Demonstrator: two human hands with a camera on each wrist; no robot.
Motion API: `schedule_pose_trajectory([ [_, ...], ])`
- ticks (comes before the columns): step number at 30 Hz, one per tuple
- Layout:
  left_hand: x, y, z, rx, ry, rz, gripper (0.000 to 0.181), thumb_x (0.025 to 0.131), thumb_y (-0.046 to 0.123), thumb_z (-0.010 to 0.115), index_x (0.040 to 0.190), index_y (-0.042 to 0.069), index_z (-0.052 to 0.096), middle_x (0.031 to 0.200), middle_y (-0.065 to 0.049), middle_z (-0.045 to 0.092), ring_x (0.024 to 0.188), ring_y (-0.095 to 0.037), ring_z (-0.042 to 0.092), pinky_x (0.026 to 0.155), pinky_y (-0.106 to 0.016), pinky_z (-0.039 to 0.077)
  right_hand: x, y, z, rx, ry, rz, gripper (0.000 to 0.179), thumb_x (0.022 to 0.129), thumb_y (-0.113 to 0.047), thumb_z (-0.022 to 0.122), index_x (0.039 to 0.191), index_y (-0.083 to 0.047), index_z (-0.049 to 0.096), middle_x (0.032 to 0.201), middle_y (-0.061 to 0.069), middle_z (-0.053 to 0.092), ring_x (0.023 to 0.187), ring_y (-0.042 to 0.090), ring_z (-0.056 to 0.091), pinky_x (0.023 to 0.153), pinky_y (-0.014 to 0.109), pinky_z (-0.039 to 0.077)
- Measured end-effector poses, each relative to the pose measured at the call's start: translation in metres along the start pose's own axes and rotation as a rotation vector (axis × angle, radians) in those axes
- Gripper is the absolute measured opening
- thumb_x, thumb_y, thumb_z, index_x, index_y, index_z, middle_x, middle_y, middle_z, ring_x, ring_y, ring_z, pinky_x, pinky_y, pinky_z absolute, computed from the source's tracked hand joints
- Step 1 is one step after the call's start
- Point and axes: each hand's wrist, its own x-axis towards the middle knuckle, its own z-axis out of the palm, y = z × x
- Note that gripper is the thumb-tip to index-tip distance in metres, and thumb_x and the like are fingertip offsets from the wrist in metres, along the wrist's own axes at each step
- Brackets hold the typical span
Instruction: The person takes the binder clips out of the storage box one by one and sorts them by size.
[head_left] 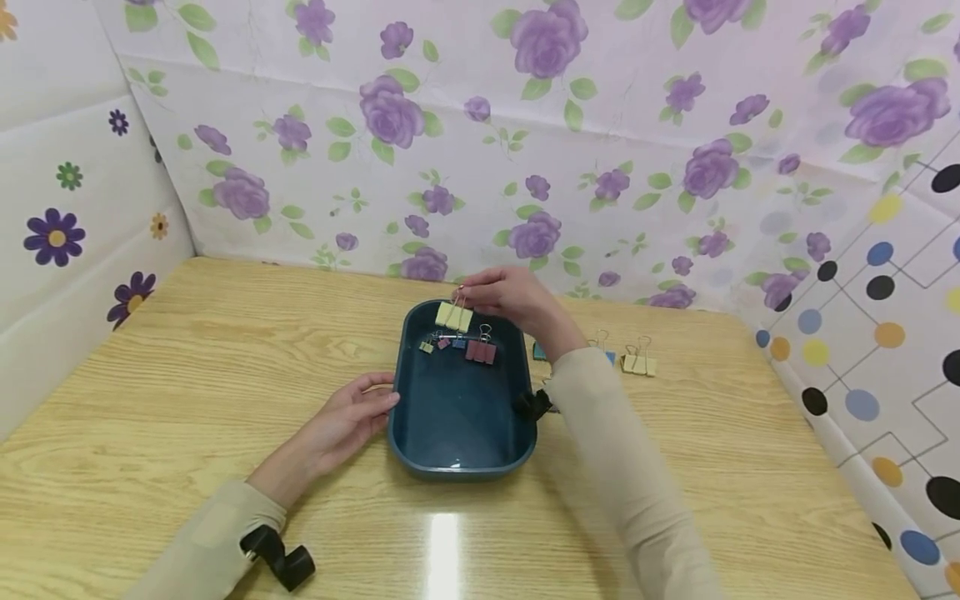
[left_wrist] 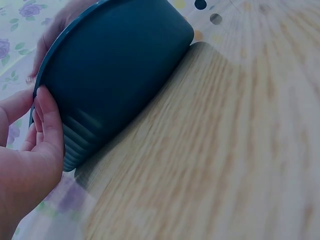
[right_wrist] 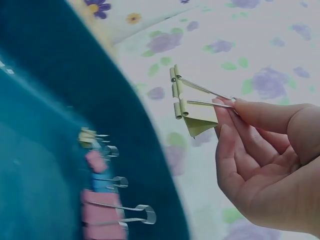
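In the head view my right hand [head_left: 512, 297] is over the far end of a dark teal tray [head_left: 459, 417]. Thumb and fingers pinch the wire handles of a large pale yellow binder clip [head_left: 454, 317], whose body hangs downward there; the right wrist view shows this binder clip [right_wrist: 195, 102] away from the tray wall. Inside the tray stand a small yellow clip [head_left: 427, 346], a small pink clip [right_wrist: 96, 161], a small blue clip [head_left: 459, 342] and a larger dark pink clip [head_left: 481, 351], in a row. My left hand [head_left: 352, 421] holds the tray's left rim, fingertips against its outer wall [left_wrist: 115, 60].
Right of the tray on the wooden table [head_left: 247, 350] lie a yellow clip [head_left: 638, 365], a blue clip [head_left: 611, 357] and a teal clip [head_left: 538, 352]. The right forearm partly hides these last two. A flowered sheet [head_left: 465, 183] hangs behind the table.
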Motion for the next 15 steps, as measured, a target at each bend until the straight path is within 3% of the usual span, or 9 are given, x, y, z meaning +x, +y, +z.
schedule_pose_trajectory([
  [7,0.001,0.0,0.0,0.002,0.005,-0.012,0.026,0.095,-0.003,0.055,0.119,0.0,0.044,0.1,-0.006,0.059,0.088,-0.011,0.058,0.076,-0.022,0.049,-0.017,-0.02,-0.027,-0.122,0.054,-0.021,0.026,0.095,-0.005,0.062,0.119,0.004,0.064,0.104,0.014,0.07,0.091,0.018,0.068,0.087,0.032,0.052],
  [15,0.001,0.0,0.0,0.005,0.004,-0.013,0.026,0.095,-0.003,0.055,0.119,0.0,0.044,0.101,-0.006,0.059,0.089,-0.011,0.059,0.077,-0.022,0.049,-0.043,-0.003,-0.06,-0.292,0.086,-0.024,0.027,0.096,-0.011,0.06,0.119,0.003,0.064,0.109,0.014,0.068,0.098,0.02,0.066,0.094,0.04,0.048],
])
